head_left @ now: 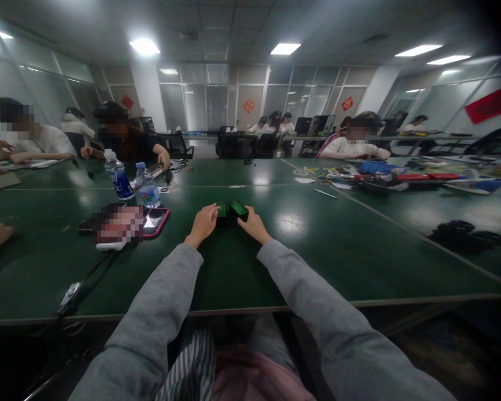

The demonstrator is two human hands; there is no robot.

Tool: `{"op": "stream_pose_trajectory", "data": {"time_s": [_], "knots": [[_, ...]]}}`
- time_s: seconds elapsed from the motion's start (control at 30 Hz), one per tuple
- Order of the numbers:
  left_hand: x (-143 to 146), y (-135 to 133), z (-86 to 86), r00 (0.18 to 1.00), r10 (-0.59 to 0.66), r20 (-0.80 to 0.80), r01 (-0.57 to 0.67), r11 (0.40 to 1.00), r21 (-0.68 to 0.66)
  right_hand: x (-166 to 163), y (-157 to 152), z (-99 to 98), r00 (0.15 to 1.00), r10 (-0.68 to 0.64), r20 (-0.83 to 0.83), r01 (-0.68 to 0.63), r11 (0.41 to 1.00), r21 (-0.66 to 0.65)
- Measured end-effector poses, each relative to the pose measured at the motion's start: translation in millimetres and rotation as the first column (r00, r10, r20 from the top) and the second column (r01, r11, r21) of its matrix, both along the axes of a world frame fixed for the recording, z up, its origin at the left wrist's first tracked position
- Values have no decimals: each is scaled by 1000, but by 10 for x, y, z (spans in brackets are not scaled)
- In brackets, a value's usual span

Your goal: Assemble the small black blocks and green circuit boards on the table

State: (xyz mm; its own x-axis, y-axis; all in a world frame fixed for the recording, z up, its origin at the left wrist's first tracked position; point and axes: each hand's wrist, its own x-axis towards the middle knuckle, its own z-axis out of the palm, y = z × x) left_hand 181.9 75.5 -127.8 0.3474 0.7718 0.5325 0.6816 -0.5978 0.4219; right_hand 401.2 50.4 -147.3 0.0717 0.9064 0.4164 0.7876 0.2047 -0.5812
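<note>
Centre of frame: left board [221, 210] & right board [239, 209], both green, side by side on counter [317, 250], close together; can't tell if touching.
Left hand [202, 223]: fingers curled over outer edge of left board, gripping it.
Right hand [254, 224]: thumb & fingers pinching right board at outer edge; board looks tilted.
Sleeves [167, 301] grey.
Left of centre: phone [156, 220], red case, flat, near left hand, not touching.
Upper left: two bottles [119, 179], blue labels, upright.
Persons [127, 139] seated at far edge.

Dark green tabletop [317, 245] lies bare beside the right hand [255, 225]. Leftward, a red-cased phone [156, 220] and clear plastic bottles [149, 189] obstruct.
</note>
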Motion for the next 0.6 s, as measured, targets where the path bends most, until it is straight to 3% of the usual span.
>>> {"op": "stream_pose_trajectory", "data": {"time_s": [0.13, 0.27, 0.6], "knots": [[-13, 8, -13, 1000, 12, 2, -11, 1000, -19, 83, -8, 44, 992, -109, 69, 105, 993, 57], [-24, 33, -42, 1000, 3, -4, -3, 1000, -9, 143, -30, 75, 966, -141, 218, 112, 984, 142], [-11, 97, -102, 997, 33, -69, -29, 998, 56, 68, -137, 77, 912, -133, 389, 105, 990, 92]]}}
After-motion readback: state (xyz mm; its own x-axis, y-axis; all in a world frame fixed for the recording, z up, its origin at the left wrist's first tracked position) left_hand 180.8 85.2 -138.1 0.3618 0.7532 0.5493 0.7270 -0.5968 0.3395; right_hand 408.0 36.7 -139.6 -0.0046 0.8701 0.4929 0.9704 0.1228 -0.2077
